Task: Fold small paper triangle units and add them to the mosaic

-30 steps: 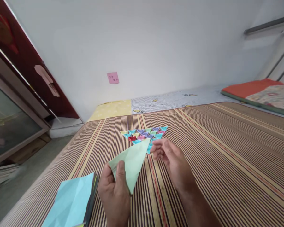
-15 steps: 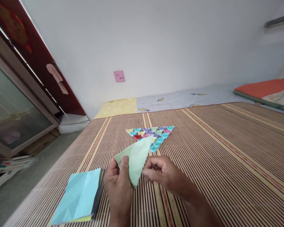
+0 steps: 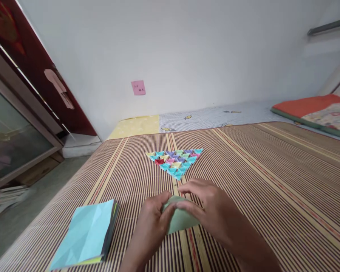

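A pale green sheet of paper (image 3: 181,221) lies low over the striped mat, between my two hands. My left hand (image 3: 156,215) pinches its upper left edge, thumb on top. Across from it, my right hand (image 3: 205,202) has its fingers arched over the paper's top right part, the thumb meeting the left thumb near the upper edge. Part of the paper is covered by the fingers, so its full folded shape is hidden. Beyond the hands, several small folded paper pieces (image 3: 176,160) in many colours form a triangle pointing toward me.
A stack of coloured paper (image 3: 86,232), light blue on top, sits left of my hands. The striped mat (image 3: 266,181) spreads over the bed. Folded orange bedding (image 3: 303,105) lies at the far right. A pink note (image 3: 138,87) is stuck on the wall.
The green paper has been lowered toward the mat and turned. My right hand, which was beside it, has come onto its upper edge, meeting my left. The view has shifted slightly.
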`<state>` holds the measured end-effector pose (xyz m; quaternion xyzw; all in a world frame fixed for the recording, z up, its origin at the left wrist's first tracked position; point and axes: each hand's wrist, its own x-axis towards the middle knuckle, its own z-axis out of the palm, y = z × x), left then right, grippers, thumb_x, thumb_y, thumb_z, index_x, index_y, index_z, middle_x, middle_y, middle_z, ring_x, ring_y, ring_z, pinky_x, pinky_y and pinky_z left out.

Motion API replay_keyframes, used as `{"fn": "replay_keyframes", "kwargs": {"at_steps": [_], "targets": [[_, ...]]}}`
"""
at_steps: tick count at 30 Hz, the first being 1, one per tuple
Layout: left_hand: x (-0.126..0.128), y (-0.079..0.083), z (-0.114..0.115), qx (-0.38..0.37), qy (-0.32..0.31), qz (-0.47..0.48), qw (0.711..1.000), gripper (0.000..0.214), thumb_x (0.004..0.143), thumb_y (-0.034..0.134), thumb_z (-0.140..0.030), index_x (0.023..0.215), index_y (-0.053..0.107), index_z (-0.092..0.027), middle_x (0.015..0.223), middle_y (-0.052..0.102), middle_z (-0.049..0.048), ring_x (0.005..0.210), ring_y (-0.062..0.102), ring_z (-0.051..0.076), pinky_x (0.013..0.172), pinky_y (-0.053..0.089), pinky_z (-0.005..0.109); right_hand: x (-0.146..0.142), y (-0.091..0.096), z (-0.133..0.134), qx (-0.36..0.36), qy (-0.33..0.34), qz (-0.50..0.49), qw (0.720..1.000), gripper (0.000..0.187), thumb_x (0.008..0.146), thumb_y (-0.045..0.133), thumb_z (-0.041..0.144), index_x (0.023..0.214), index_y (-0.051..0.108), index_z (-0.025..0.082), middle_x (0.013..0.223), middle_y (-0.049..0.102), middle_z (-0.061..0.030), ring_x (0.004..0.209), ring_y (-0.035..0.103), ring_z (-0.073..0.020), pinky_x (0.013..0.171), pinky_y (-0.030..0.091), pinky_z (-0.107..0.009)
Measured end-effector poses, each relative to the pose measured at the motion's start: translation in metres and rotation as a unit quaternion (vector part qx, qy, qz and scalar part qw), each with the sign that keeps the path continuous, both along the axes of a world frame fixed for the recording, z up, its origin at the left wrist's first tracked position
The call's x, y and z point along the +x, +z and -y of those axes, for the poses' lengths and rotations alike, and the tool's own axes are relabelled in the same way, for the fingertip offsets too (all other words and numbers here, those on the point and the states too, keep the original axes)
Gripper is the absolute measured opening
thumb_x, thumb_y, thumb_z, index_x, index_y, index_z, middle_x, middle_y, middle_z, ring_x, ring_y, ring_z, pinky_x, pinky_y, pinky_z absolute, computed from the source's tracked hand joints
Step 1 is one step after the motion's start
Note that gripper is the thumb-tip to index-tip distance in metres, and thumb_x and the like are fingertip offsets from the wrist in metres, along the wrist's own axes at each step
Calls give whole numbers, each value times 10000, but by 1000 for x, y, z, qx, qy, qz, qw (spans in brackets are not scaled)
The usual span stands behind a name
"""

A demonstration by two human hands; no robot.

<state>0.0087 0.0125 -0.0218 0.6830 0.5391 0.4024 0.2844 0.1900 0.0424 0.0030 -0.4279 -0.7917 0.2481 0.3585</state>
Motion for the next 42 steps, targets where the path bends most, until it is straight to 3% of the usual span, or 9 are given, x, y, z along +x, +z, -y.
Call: {"fn": "replay_keyframes", "kwargs": {"at_steps": [3, 10, 15, 18, 20, 23, 28, 35, 42], "targets": [[1, -1, 1, -20, -29, 9, 999, 283, 953, 586, -334, 711, 624, -193, 665, 578, -11, 644, 519, 159, 579, 359, 249, -14, -7, 1, 14, 27, 28, 999, 202, 930, 640, 157, 736, 608, 203, 752, 609, 7, 720, 568, -173, 640, 378, -299], [-29, 3, -2, -31, 5, 34, 999, 318, 888, 681, -359, 622, 626, -194, 557, 548, -29, 537, 480, 137, 518, 348, 244, -7, -7, -7, -29, 39, -87, 995, 248, 976, 584, 214, 734, 529, 207, 713, 531, 35, 657, 501, -136, 602, 348, -273], [-52, 1, -8, 46, 121, 187, 974, 264, 935, 641, -377, 745, 665, -195, 640, 664, -3, 631, 613, 163, 696, 491, 290, 3, 0, -8, -17, -7, -188, 982, 249, 978, 584, 288, 744, 592, 202, 669, 534, 27, 600, 487, -132, 549, 364, -254], [-39, -4, -10, 96, 121, 352, 923, 252, 913, 631, -449, 911, 672, -200, 724, 701, 16, 622, 632, 167, 618, 505, 279, -7, -2, -5, 11, -54, -236, 970, 247, 971, 600, 315, 750, 592, 206, 637, 520, 34, 552, 467, -123, 499, 351, -238], [-20, -5, -9, 52, 66, 373, 924, 308, 748, 793, -390, 962, 691, -195, 783, 734, 36, 630, 643, 173, 588, 514, 267, -18, -5, -3, 37, -85, -249, 964, 230, 973, 595, 315, 768, 581, 213, 604, 509, 45, 506, 458, -116, 460, 340, -225], [10, -5, -2, -25, 92, 341, 935, 334, 644, 888, -316, 904, 738, -168, 822, 771, 68, 689, 680, 208, 631, 549, 289, -37, -13, 2, 95, -125, -241, 958, 186, 987, 564, 286, 813, 562, 223, 581, 538, 52, 456, 491, -111, 431, 356, -210], [19, -4, 4, -35, 107, 368, 923, 352, 845, 733, -495, 789, 731, -147, 687, 711, 52, 572, 617, 175, 556, 516, 280, -50, -21, 9, 152, -118, -214, 958, 146, 1005, 551, 250, 860, 561, 233, 560, 582, 60, 393, 517, -99, 395, 365, -193], [4, 2, 9, 69, 176, 296, 936, 445, 950, 601, -507, 658, 628, -172, 577, 573, 2, 526, 498, 132, 483, 415, 233, -48, -21, 12, 185, -106, -196, 957, 117, 996, 572, 246, 881, 591, 243, 600, 629, 51, 415, 553, -106, 418, 393, -203], [4, -6, 7, 111, 236, 423, 868, 356, 961, 601, -499, 772, 607, -198, 666, 609, -11, 586, 573, 132, 565, 489, 224, -49, -19, 19, 154, -123, -180, 964, 145, 1001, 571, 287, 867, 597, 241, 604, 614, 42, 441, 534, -118, 469, 417, -227]]}}
